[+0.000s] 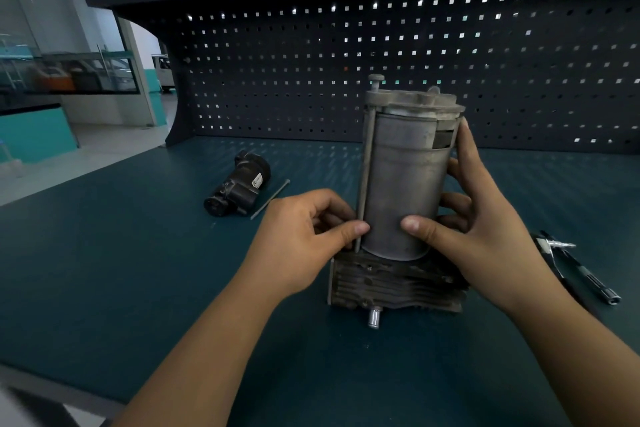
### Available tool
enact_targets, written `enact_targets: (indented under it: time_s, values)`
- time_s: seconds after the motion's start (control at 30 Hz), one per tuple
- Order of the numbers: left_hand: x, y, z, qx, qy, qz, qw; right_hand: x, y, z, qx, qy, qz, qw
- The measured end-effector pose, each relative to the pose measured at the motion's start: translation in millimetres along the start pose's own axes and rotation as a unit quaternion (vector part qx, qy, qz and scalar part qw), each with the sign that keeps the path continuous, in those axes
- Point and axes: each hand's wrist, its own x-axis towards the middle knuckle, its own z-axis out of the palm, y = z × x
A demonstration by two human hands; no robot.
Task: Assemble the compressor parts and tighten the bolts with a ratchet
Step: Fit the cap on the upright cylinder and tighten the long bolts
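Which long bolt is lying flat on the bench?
The loose bolt beside the black part; the other bolt stands upright against the cylinder, pinched by the left hand.

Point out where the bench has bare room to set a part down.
Bare mat left of the left hand, in front of the black part; also behind the ratchet, up to the pegboard. Crowded: the compressor, left hand pinching its long bolt, right hand gripping it.
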Motion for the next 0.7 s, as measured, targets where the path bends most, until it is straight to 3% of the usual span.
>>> enact_targets:
  time_s: [0.37,0.6,0.7]
  values:
    - [0,12,-7,0.092,-0.027,0.015,0.995,0,-1,0,-0.003,-0.001,0.0,1.0]
    - [3,26,-12,0.255,-0.062,0.088,0.961,1,0,0,-0.001,-0.002,-0.001,1.0]
    - [7,29,-12,0.221,-0.029,0.056,0.973,1,0,0,-0.004,-0.002,0.001,1.0]
